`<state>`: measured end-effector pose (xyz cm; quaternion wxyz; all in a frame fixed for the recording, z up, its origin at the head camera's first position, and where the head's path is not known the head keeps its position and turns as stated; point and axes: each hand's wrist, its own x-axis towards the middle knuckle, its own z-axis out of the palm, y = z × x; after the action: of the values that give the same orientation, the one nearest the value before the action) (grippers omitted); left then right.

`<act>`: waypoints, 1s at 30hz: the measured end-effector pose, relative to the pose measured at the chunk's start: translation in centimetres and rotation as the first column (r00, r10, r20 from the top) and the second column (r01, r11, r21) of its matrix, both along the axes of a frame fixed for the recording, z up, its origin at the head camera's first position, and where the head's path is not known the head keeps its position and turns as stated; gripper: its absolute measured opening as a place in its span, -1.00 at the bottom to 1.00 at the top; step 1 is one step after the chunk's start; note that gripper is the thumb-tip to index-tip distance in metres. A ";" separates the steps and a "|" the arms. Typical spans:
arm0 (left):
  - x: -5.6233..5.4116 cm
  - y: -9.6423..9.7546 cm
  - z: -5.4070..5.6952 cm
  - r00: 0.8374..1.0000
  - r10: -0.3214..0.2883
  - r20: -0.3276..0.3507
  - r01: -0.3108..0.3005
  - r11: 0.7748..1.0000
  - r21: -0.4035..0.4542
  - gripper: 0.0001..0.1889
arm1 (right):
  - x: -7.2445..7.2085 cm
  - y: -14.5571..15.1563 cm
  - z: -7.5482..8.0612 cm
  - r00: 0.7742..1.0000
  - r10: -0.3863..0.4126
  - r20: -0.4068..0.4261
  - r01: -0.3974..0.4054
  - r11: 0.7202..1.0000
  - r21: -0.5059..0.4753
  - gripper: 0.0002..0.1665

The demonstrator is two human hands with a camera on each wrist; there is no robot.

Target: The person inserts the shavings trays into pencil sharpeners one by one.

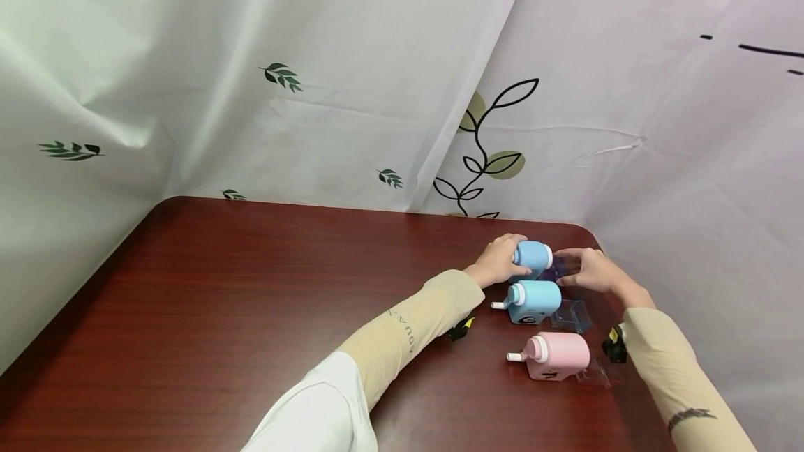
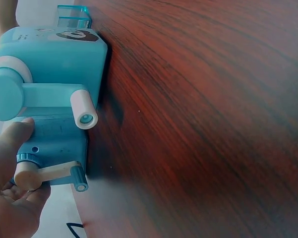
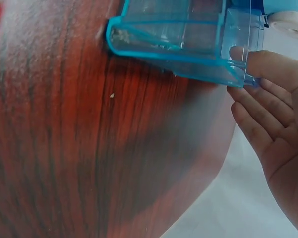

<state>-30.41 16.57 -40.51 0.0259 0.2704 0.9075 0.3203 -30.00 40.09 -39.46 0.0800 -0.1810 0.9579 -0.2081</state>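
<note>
Three crank pencil sharpeners form a row on the right of the table. My left hand (image 1: pixel 499 258) grips the farthest, a blue sharpener (image 1: pixel 534 254), with thumb and fingers around its crank end in the left wrist view. At its other end my right hand (image 1: pixel 590 270) holds a violet-blue see-through drawer (image 1: pixel 554 269) between thumb and fingers; the drawer is partly hidden. Nearer stands the teal sharpener (image 1: pixel 541 295), its clear blue drawer (image 3: pixel 173 37) out behind it. Nearest is the pink sharpener (image 1: pixel 565 351) with a clear pinkish drawer (image 1: pixel 597 372) behind.
The dark red-brown wooden table (image 1: pixel 220 312) has its right edge close beside the drawers and my right forearm. A pale curtain (image 1: pixel 314 124) with leaf prints hangs along the back and sides.
</note>
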 end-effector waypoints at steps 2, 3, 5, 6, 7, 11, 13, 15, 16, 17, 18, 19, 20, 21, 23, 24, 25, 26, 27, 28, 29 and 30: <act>0.0 0.0 0.0 1.000 0.001 0.000 -0.001 1.000 0.002 -0.31 | 0.0 -0.1 0.0 1.000 -0.006 -0.005 0.006 1.000 0.005 -0.24; 0.0 0.0 0.0 1.000 0.002 0.000 -0.002 1.000 0.003 -0.31 | 0.0 -0.2 0.1 1.000 -0.004 -0.006 0.004 1.000 0.004 -0.24; 0.0 0.0 0.0 1.000 0.003 -0.002 -0.003 1.000 0.004 -0.31 | 0.0 -0.3 0.1 1.000 0.002 -0.005 -0.002 1.000 0.001 -0.23; 0.0 0.0 0.0 1.000 0.003 -0.001 -0.003 1.000 0.005 -0.31 | 0.0 -0.4 0.1 1.000 0.000 0.000 0.000 1.000 -0.004 -0.23; 0.0 0.0 -0.1 1.000 0.004 0.001 -0.004 1.000 0.003 -0.31 | 0.0 -0.5 0.1 1.000 0.001 0.005 -0.001 1.000 -0.007 -0.22; 0.0 0.0 -0.3 1.000 0.007 0.006 -0.007 1.000 -0.001 -0.30 | 0.1 -0.5 -0.1 0.999 0.008 0.031 -0.007 1.000 -0.024 -0.21; 0.0 0.1 -0.4 1.000 0.009 0.007 -0.009 1.000 -0.001 -0.30 | 0.1 -0.6 -0.3 0.999 0.010 0.036 -0.009 0.999 -0.035 -0.21; 0.0 0.1 -0.5 1.000 0.010 0.005 -0.010 1.000 0.002 -0.30 | 0.1 -0.6 -0.3 0.999 0.016 0.038 -0.014 0.999 -0.047 -0.21; -0.1 0.1 -0.5 1.000 0.010 0.003 -0.010 1.000 0.003 -0.30 | 0.1 -0.7 -0.3 0.999 0.019 0.033 -0.017 0.999 -0.049 -0.21; -0.1 0.1 -0.5 1.000 0.010 0.002 -0.010 1.000 0.005 -0.30 | 0.0 -0.7 -0.3 0.999 0.022 0.031 -0.020 0.998 -0.052 -0.21; -0.1 0.1 -0.5 1.000 0.010 0.001 -0.010 1.000 0.006 -0.30 | 0.0 -0.7 -0.3 0.999 0.025 0.027 -0.024 0.998 -0.054 -0.21; -0.1 0.1 -0.5 1.000 0.009 0.001 -0.009 1.000 0.006 -0.29 | 0.0 -0.8 -0.2 0.999 0.027 0.026 -0.026 0.998 -0.056 -0.20; -0.1 0.1 -0.4 1.000 0.008 0.002 -0.008 1.000 0.006 -0.29 | 0.0 -0.8 -0.2 0.999 0.031 0.024 -0.029 0.998 -0.057 -0.20; -0.1 0.1 -0.4 1.000 0.007 0.003 -0.007 1.000 0.006 -0.29 | -0.1 -0.9 -0.1 0.999 0.033 0.024 -0.031 0.998 -0.059 -0.20; -0.1 0.1 -0.3 1.000 0.005 0.004 -0.005 1.000 0.005 -0.29 | -0.1 -1.0 -0.1 0.999 0.034 0.025 -0.033 0.998 -0.061 -0.19; -0.1 0.1 -0.3 1.000 0.003 0.003 -0.003 1.000 0.004 -0.29 | -0.1 -1.0 0.0 0.999 0.035 0.025 -0.033 0.998 -0.061 -0.18; -0.1 0.1 -0.3 1.000 0.002 0.001 -0.002 1.000 0.004 -0.29 | -0.1 -1.1 -0.1 0.999 0.034 0.026 -0.032 0.998 -0.061 -0.18; -0.1 0.1 -0.3 1.000 0.001 -0.002 -0.001 1.000 0.005 -0.29 | -0.2 -1.1 -0.1 0.999 0.033 0.028 -0.032 0.998 -0.061 -0.17; -0.1 0.1 -0.2 1.000 0.001 -0.004 -0.001 1.000 0.005 -0.29 | -0.2 -1.2 -0.1 0.999 0.032 0.030 -0.030 0.998 -0.060 -0.17; 0.0 0.1 -0.2 1.000 0.001 -0.007 -0.001 1.000 0.006 -0.29 | -0.2 -1.2 -0.1 0.999 0.031 0.033 -0.029 0.998 -0.060 -0.16; 0.0 0.1 -0.2 1.000 0.000 -0.009 0.000 1.000 0.007 -0.29 | -0.3 -1.3 -0.1 0.999 0.031 0.035 -0.029 0.998 -0.059 -0.16; 0.0 0.1 -0.2 1.000 0.000 -0.010 0.000 1.000 0.006 -0.29 | -0.3 -1.3 -0.2 0.999 0.030 0.039 -0.027 0.998 -0.059 -0.16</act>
<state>-30.44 16.64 -40.71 0.0204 0.2719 0.9068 0.3216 -30.30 38.84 -39.63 0.0965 -0.1927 0.9469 -0.2385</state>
